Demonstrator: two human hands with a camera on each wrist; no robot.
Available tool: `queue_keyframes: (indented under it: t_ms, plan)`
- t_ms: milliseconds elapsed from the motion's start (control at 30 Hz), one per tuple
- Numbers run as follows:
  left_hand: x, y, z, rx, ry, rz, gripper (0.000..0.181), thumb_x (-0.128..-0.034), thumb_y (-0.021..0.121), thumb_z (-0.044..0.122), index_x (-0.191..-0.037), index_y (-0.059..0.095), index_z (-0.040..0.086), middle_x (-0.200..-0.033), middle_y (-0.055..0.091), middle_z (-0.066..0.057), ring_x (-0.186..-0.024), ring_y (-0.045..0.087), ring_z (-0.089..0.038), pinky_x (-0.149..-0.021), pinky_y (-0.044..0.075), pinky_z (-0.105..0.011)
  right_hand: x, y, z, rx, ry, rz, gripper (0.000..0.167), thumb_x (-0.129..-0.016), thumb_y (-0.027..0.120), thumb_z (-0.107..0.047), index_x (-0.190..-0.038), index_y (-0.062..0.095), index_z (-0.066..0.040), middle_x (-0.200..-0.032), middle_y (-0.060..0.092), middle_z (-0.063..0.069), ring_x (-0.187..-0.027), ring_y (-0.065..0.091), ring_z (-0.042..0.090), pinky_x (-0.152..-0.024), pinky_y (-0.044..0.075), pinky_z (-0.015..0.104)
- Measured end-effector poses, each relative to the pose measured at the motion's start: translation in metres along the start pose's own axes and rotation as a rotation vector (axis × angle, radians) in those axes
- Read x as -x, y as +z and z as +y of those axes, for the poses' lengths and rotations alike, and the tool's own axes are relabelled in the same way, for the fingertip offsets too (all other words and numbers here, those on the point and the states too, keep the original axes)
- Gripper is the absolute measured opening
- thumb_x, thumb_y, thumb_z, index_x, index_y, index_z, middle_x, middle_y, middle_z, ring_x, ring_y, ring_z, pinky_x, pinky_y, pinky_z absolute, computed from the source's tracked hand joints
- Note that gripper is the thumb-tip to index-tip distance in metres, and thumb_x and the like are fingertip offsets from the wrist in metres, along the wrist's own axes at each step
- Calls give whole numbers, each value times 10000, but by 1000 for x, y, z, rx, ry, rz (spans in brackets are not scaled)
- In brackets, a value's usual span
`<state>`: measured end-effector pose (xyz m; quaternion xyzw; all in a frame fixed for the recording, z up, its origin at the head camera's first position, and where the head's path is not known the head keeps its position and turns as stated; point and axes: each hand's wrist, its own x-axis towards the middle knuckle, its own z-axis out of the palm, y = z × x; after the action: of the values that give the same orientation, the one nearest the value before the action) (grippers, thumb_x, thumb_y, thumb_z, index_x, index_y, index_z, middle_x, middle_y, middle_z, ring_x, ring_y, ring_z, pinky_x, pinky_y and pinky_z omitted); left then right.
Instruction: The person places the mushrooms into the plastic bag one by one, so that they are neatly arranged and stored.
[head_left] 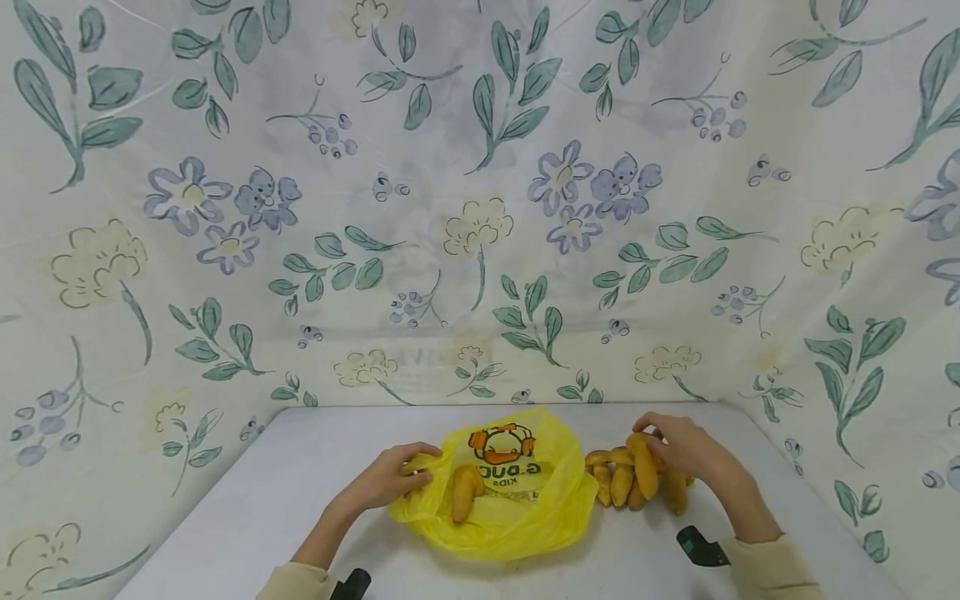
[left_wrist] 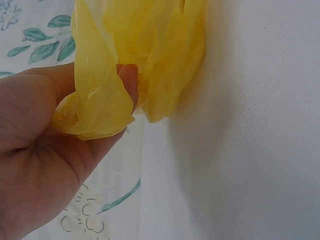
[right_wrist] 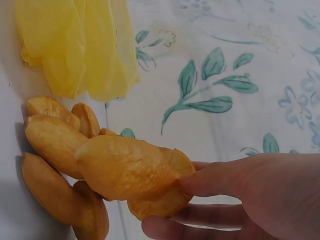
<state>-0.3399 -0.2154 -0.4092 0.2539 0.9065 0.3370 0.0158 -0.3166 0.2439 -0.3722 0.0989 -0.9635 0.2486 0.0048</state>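
Observation:
A yellow plastic bag (head_left: 517,525) with a printed duck lies open on the table, one brown mushroom-shaped piece (head_left: 463,493) inside it. My left hand (head_left: 390,477) grips the bag's left rim; in the left wrist view the hand (left_wrist: 55,130) has the thin plastic (left_wrist: 100,105) between thumb and fingers. To the bag's right, my right hand (head_left: 686,450) pinches one mushroom (head_left: 645,471) by its cap end. The right wrist view shows that mushroom (right_wrist: 125,167) in the right hand (right_wrist: 240,195), above several others (right_wrist: 55,187) on the table.
The white table (head_left: 300,442) runs back to a floral cloth (head_left: 480,333) hanging behind and at the sides. Several mushrooms (head_left: 621,483) lie close against the bag's right side. Black wrist devices (head_left: 701,547) show near both sleeves.

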Motion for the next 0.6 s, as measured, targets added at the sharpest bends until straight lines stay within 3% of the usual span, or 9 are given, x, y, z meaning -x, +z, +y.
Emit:
queue_keyframes:
  t_ms: [600]
  plan:
    - [0,0,0,0,4,0,316,-943,638,137,-1251,628,68,-1354,588,-200,-1280,508,-418,-1061,396,-630,1,10,-17,-27,-20,18,223,-977,548,-82,-1185,628,-89,-1041,679,111,-815,582,178,-707,544,332]
